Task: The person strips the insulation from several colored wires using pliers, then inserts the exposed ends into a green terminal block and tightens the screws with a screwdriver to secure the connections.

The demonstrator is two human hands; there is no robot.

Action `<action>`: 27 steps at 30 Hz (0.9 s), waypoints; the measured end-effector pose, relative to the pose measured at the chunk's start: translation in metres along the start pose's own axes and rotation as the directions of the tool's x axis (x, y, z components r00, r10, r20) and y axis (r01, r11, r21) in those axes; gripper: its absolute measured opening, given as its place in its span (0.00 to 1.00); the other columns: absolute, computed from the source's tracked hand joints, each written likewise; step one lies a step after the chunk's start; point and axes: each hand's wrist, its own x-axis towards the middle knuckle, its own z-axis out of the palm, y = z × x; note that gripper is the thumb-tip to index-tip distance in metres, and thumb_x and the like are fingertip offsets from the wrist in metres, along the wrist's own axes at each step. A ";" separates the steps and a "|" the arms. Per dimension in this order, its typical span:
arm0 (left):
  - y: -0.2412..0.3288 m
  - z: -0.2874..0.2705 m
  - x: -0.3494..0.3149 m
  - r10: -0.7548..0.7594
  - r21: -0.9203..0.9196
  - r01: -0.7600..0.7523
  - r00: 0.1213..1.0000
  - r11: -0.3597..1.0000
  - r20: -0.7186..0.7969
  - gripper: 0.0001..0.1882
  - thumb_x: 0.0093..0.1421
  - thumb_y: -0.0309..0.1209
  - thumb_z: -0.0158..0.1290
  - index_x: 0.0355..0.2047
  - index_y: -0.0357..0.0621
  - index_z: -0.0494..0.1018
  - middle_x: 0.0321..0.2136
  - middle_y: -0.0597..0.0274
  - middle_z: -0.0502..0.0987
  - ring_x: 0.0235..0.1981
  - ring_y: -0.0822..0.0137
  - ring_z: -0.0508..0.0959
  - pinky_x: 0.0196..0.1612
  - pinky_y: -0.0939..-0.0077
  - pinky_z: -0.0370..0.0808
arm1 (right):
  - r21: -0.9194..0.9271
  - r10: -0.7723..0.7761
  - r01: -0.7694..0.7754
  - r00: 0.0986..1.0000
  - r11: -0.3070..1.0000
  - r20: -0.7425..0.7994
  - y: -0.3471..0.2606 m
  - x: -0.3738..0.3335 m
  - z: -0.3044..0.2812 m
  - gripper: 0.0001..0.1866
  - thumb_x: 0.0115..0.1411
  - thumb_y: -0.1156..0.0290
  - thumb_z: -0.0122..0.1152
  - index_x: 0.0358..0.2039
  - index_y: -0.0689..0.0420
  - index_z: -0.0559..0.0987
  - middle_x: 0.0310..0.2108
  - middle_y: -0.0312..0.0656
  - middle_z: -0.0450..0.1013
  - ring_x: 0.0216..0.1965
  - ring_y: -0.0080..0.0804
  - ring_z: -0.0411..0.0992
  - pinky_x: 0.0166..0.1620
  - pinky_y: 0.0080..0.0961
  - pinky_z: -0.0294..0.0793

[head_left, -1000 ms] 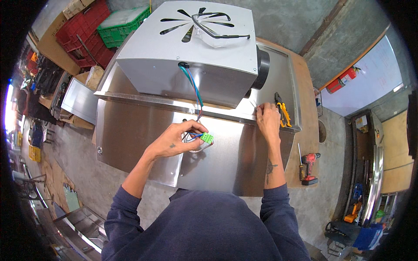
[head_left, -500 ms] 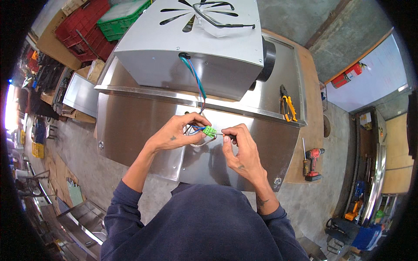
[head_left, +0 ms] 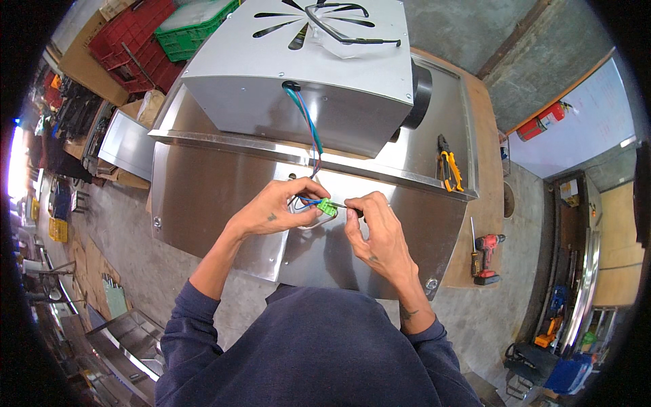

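At the fingertips of the left grip (head_left: 271, 211), pinching a green connector (head_left: 327, 207), with wires (head_left: 307, 201) leading off leftward between thumb and fingers. Beyond the right grip (head_left: 380, 234), closed around a slim screwdriver (head_left: 341, 205), aiming its tip leftward at the connector, long axis nearly crosswise, dipping slightly rightward.

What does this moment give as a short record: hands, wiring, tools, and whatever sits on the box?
Left hand: pinching the green connector
Right hand: gripping a slim tool, its tip at the connector
Wires: run from a hole in the metal box toward the left hand
Tools aside: yellow-handled pliers; red drill; screwdriver
On box: black-framed glasses
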 end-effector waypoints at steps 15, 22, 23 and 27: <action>0.007 0.002 0.003 0.043 0.113 -0.046 0.999 0.992 0.024 0.18 0.67 0.33 0.67 0.54 0.39 0.83 0.45 0.54 0.89 0.47 0.62 0.89 0.53 0.65 0.84 | -0.092 -0.036 0.039 0.999 0.995 0.032 -0.007 0.006 -0.009 0.09 0.66 0.80 0.69 0.46 0.64 0.82 0.35 0.46 0.73 0.36 0.42 0.76 0.41 0.39 0.77; 0.004 0.004 0.003 0.060 0.129 -0.062 0.998 0.990 0.019 0.18 0.66 0.33 0.67 0.53 0.38 0.83 0.43 0.53 0.89 0.46 0.62 0.89 0.52 0.65 0.83 | -0.166 -0.076 0.082 0.996 0.983 0.045 -0.007 0.007 -0.009 0.09 0.68 0.78 0.69 0.47 0.62 0.82 0.35 0.46 0.74 0.37 0.44 0.76 0.41 0.40 0.77; 0.005 0.004 0.003 0.059 0.133 -0.061 0.998 0.989 0.018 0.18 0.66 0.33 0.67 0.53 0.38 0.83 0.43 0.53 0.89 0.46 0.62 0.89 0.52 0.65 0.83 | -0.177 -0.079 0.086 0.996 0.980 0.045 -0.007 0.007 -0.009 0.09 0.68 0.77 0.69 0.47 0.62 0.82 0.35 0.46 0.74 0.37 0.44 0.76 0.41 0.41 0.77; 0.005 0.005 0.003 0.061 0.128 -0.062 0.998 0.990 0.014 0.18 0.66 0.32 0.67 0.53 0.38 0.83 0.43 0.53 0.89 0.45 0.61 0.89 0.52 0.65 0.83 | -0.222 -0.071 0.086 0.995 0.971 0.077 -0.008 0.006 -0.009 0.08 0.69 0.76 0.69 0.47 0.62 0.81 0.36 0.46 0.74 0.39 0.45 0.76 0.43 0.42 0.78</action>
